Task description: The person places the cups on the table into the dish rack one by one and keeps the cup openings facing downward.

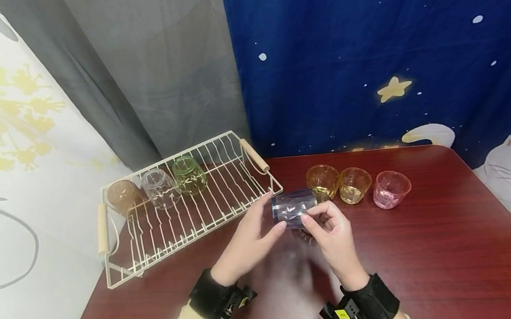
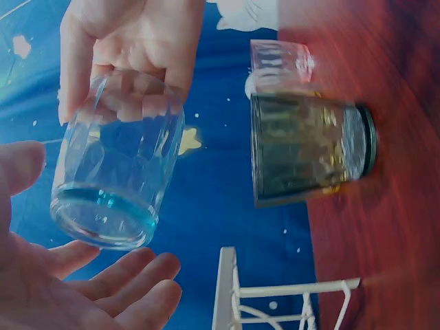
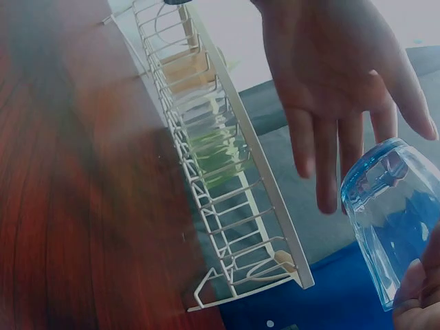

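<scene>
Above the table, my right hand (image 1: pixel 334 231) pinches a clear bluish drinking glass (image 1: pixel 293 208) near its rim, the glass lying on its side in the air. My left hand (image 1: pixel 251 237) is at the glass's base end, thumb and fingers spread. In the right wrist view the left hand (image 3: pixel 337 89) shows straight fingers beside the thick blue base. The left wrist view shows the right hand's fingers (image 2: pixel 137 103) around the rim end. Below the held glass, a smoky dark glass (image 2: pixel 302 148) stands on the table, mostly hidden by the hands in the head view.
A white wire rack (image 1: pixel 224 216) with wooden handles stands at left, holding upside-down brown (image 1: pixel 122 197), clear (image 1: pixel 161 189) and green (image 1: pixel 189 176) glasses. Two yellow glasses (image 1: pixel 355 186) and a pink glass (image 1: pixel 391 190) stand upright on the red-brown table (image 1: pixel 453 243) at right.
</scene>
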